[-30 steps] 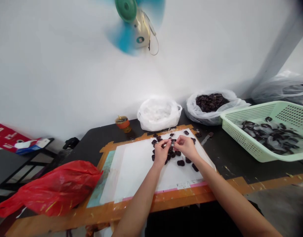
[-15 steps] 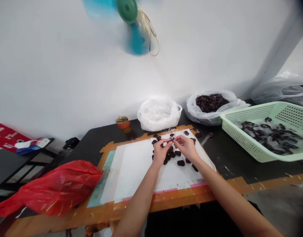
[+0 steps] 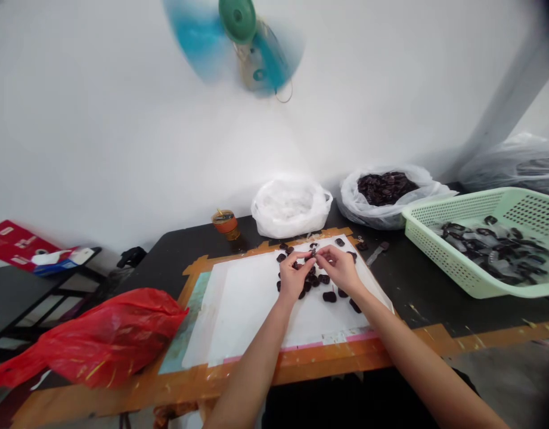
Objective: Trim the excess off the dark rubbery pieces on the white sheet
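My left hand [image 3: 294, 275] and my right hand [image 3: 339, 268] meet over the white sheet [image 3: 247, 301], both with fingers pinched on one small dark piece [image 3: 313, 253]. Several dark, rounded pieces [image 3: 329, 296] lie on the sheet around and below my hands. The fingertips cover part of the held piece, so its exact shape is hard to make out.
Behind the sheet stand an orange-banded cup [image 3: 225, 223], a white bag [image 3: 285, 223] and a bag of dark pieces [image 3: 368, 217]. A green basket [image 3: 453, 262] is at right, a red bag [image 3: 117, 339] at left. A blue-bladed fan [image 3: 237, 21] hangs above.
The view has shifted slightly, so the fan shows lower in the picture. Both hands stay together at nearly the same spot, still pinching the small piece.
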Demonstrator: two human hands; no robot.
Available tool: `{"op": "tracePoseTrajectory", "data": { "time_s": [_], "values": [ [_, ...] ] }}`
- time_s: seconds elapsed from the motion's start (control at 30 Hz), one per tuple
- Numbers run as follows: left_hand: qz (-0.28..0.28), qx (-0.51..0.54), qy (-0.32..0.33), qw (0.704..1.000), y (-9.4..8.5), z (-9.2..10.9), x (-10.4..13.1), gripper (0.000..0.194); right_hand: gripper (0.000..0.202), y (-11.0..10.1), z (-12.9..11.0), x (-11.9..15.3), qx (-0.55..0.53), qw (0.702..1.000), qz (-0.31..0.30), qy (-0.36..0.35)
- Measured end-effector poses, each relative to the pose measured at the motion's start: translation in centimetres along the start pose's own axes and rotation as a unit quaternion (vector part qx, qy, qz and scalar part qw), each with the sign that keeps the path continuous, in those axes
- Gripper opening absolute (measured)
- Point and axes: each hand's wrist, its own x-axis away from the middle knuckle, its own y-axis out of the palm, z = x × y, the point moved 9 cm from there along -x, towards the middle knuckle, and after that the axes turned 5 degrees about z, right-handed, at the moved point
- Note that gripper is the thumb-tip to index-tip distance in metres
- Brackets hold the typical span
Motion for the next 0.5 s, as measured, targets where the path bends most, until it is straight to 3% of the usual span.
{"op": "tracePoseTrajectory", "data": {
  "time_s": [0.17,0.5],
  "values": [
    [0.002,-0.019,0.026,0.999,0.0,0.7,0.1,0.022,0.027,0.5,-0.4,-0.1,-0.074,0.996,-0.035,0.029],
    [-0.004,-0.029,-0.010,1.000,0.3,-0.8,0.1,0.024,0.023,-0.4,0.7,0.0,-0.026,0.998,0.032,0.047]
  ]
}}
